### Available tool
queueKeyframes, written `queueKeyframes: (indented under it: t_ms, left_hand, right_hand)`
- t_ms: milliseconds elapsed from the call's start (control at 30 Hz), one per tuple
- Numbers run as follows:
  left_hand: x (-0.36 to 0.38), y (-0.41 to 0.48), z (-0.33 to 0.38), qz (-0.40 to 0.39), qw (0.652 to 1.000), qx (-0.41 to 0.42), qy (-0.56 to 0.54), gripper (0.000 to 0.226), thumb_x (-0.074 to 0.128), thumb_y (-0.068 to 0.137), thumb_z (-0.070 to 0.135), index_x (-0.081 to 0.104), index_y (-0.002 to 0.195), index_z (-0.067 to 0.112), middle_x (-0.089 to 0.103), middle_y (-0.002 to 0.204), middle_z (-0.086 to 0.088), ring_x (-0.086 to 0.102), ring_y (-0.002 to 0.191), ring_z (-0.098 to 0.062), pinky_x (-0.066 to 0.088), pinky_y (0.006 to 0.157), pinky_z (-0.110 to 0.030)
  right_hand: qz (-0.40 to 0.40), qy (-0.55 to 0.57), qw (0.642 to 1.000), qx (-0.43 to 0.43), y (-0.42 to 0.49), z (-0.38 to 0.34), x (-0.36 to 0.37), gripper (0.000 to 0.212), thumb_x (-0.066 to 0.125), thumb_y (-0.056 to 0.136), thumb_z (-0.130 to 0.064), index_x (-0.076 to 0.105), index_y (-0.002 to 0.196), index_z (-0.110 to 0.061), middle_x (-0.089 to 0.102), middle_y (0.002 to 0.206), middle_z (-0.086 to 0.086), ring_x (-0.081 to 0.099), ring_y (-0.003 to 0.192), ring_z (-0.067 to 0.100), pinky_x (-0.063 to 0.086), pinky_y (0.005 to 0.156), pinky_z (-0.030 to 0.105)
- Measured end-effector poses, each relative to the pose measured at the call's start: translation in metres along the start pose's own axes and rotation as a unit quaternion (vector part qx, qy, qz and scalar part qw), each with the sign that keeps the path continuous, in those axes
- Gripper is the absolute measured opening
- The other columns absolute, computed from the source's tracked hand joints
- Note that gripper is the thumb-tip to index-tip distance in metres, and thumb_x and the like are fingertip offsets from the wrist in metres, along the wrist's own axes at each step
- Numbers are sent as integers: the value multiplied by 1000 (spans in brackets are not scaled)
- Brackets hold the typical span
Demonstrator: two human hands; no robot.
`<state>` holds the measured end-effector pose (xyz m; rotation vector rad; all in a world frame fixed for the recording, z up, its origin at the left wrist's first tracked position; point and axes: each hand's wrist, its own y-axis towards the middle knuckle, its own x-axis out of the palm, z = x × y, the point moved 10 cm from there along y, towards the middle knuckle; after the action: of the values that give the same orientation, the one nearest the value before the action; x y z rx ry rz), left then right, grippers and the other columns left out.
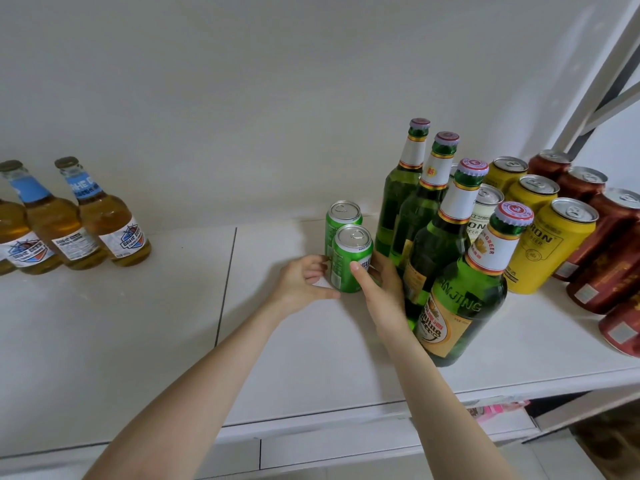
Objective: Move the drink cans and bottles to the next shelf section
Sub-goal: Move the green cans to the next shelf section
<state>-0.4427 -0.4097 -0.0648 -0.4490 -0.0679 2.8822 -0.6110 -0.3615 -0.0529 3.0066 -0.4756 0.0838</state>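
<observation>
The front green can (351,259), label unreadable, stands upright on the shelf (138,323), tab up; right of it green bottles (460,306) read "YANJING BEER", far left of it amber bottles (114,226) read "DAHE BEER". The right hand (381,289) clasps it, thumb across its front, fingers behind. The left hand (304,282) curls against its left side; whether it grips, I cannot tell.

leftmost amber bottle (6,233) cut off, white can (484,212) half-hidden
</observation>
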Motion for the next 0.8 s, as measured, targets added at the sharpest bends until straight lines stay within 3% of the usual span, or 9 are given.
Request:
queueKeyframes:
  t_ms: [200, 333, 433, 567, 700, 800]
  left_hand:
    - [-27, -26, -8, 36, 998, -17, 48, 70, 91, 63, 2, 61, 126, 11, 63, 116, -7, 62, 106, -15, 46, 93, -16]
    - [-47, -52, -4, 69, 984, 14, 161, 61, 88, 71, 16, 63, 126, 13, 64, 121, -1, 59, 116, -17, 44, 98, -24]
    - [-63, -80, 7, 107, 954, 66, 273, 54, 82, 78, 26, 64, 126, 12, 64, 127, -4, 58, 120, -21, 42, 100, -29]
    - [-71, -126, 15, 120, 915, 111, 370, 50, 79, 81, 22, 64, 126, 4, 60, 133, -14, 55, 125, -32, 41, 105, -38]
    - [-81, -166, 10, 128, 865, 110, 472, 52, 72, 86, 30, 60, 133, 9, 50, 147, -16, 43, 138, -34, 30, 115, -48]
    - [-96, -193, 0, 140, 844, 90, 510, 54, 66, 89, 35, 56, 138, 14, 44, 152, -13, 35, 144, -31, 22, 116, -52]
  right_hand:
    - [87, -71, 993, 38, -26, 10, -19, 50, 71, 90, -36, 55, 132, -14, 62, 127, -1, 58, 118, 15, 45, 97, 27]
    - [67, -181, 981, 33, -49, 3, -19, 54, 67, 92, -33, 49, 139, -14, 56, 139, 4, 51, 128, 22, 41, 105, 34]
    - [36, -285, 958, -1, -69, -8, -14, 60, 66, 92, -35, 46, 143, -9, 54, 142, 9, 48, 131, 28, 39, 106, 37]
    - [-11, -460, 885, -70, -102, -26, 3, 60, 67, 90, -37, 50, 136, -4, 59, 125, 18, 54, 114, 39, 44, 89, 46]
    - [-66, -595, 796, -86, -130, -23, 19, 71, 52, 94, -50, 31, 152, -17, 35, 157, 7, 36, 139, 29, 32, 107, 43]
    - [-91, -634, 763, -86, -151, -20, 29, 72, 40, 96, -56, 21, 155, -20, 23, 163, 7, 25, 147, 28, 24, 115, 45]
